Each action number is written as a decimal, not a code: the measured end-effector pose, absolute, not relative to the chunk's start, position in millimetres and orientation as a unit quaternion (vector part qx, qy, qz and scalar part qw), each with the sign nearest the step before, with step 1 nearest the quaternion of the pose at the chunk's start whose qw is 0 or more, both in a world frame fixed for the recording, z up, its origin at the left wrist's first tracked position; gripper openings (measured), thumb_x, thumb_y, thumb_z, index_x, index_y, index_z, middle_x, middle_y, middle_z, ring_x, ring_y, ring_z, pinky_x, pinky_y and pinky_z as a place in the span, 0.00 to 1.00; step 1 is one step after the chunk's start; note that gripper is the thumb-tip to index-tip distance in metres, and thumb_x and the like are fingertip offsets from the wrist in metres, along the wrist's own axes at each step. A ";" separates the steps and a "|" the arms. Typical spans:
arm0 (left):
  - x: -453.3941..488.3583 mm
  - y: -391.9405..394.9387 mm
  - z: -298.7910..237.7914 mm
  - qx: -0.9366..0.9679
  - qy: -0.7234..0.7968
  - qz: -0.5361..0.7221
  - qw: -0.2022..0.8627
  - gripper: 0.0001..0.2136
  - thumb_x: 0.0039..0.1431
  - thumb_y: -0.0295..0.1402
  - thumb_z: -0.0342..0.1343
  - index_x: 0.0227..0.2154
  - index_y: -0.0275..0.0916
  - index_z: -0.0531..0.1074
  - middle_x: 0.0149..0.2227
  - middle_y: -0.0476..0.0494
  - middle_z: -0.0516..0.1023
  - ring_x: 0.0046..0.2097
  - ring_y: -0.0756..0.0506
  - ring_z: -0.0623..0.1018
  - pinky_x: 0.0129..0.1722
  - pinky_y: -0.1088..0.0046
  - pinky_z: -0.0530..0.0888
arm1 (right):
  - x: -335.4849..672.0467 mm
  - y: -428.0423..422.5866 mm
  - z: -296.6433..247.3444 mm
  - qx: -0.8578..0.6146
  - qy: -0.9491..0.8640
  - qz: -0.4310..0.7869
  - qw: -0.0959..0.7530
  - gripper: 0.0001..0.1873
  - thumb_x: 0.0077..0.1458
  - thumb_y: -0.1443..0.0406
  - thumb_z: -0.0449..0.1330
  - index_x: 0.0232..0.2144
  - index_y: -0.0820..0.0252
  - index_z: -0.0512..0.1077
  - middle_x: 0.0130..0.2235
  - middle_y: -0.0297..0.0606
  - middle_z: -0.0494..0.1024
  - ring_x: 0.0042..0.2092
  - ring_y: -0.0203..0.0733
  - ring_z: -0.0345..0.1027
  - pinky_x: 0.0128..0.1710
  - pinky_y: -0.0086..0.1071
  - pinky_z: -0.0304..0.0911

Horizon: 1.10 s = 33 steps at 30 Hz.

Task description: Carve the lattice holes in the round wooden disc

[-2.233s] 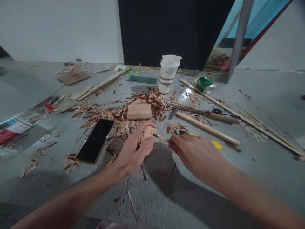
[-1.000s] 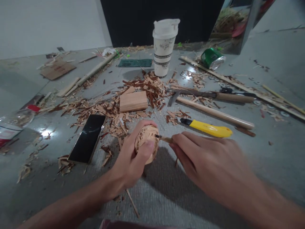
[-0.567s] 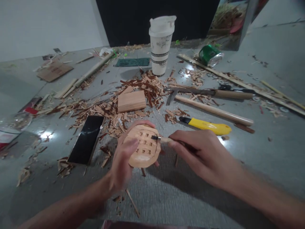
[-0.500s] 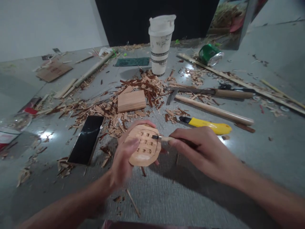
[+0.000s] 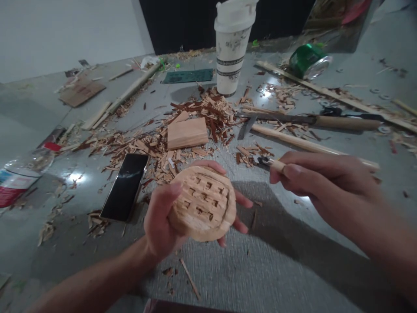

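A rounded, pale wooden disc (image 5: 208, 202) with rows of small carved notches and a groove along its right side faces up towards me. My left hand (image 5: 163, 213) grips it, thumb on the upper left face and fingers spread out beneath. My right hand (image 5: 316, 178) is closed around a carving chisel (image 5: 276, 165) with a short metal blade and pale wooden handle. The chisel's tip points left and is apart from the disc. Most of its handle is hidden in my fingers.
Wood shavings (image 5: 130, 145) lie around a wooden block (image 5: 187, 132). A phone (image 5: 125, 187) is at left, a paper cup (image 5: 233, 48) behind. A hammer (image 5: 293, 139), a long wooden-handled tool (image 5: 345, 122), a green can (image 5: 308, 61) and a plastic bottle (image 5: 22, 178) surround the work area.
My right hand has drawn the chisel off the disc, up and to the right. My left hand has brought the disc closer and tilted it. The camera view has shifted slightly.
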State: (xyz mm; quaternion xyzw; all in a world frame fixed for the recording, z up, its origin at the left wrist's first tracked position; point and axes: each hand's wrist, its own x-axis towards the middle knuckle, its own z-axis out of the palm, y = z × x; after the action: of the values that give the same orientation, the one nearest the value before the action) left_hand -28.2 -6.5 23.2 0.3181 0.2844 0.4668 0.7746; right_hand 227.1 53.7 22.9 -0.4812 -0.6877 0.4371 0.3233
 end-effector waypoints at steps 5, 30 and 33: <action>-32.2 -5.0 24.7 0.388 0.324 0.464 0.727 0.26 0.66 0.57 0.45 0.53 0.44 0.70 0.43 0.34 0.85 0.35 0.36 0.85 0.26 0.64 0.79 | 224.9 56.0 22.2 -0.485 -0.675 0.439 0.340 0.19 0.69 0.49 0.61 0.33 0.53 0.81 0.28 0.32 0.72 0.28 0.35 0.58 0.26 0.35 0.51; -46.7 27.5 -14.3 0.820 0.564 0.090 0.031 0.27 0.74 0.43 0.52 0.71 0.41 0.64 0.75 0.24 0.52 0.74 0.20 0.56 0.68 0.30 0.57 | 219.3 63.3 15.5 -0.470 -0.654 0.471 0.359 0.21 0.71 0.53 0.59 0.31 0.59 0.78 0.24 0.29 0.62 0.26 0.33 0.51 0.24 0.36 0.42; -47.1 29.6 -14.0 0.813 0.575 0.086 0.036 0.22 0.75 0.36 0.52 0.68 0.46 0.69 0.74 0.29 0.55 0.73 0.23 0.58 0.68 0.33 0.61 | 218.9 62.7 16.9 -0.474 -0.655 0.468 0.355 0.21 0.71 0.53 0.59 0.30 0.59 0.78 0.24 0.29 0.61 0.26 0.33 0.51 0.24 0.36 0.42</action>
State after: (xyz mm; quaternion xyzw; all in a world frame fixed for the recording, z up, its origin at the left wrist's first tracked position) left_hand -47.1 29.6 -14.0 0.8125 0.5754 0.0863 0.0357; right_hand 218.9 62.7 16.9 -0.4745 -0.6555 0.4682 0.3550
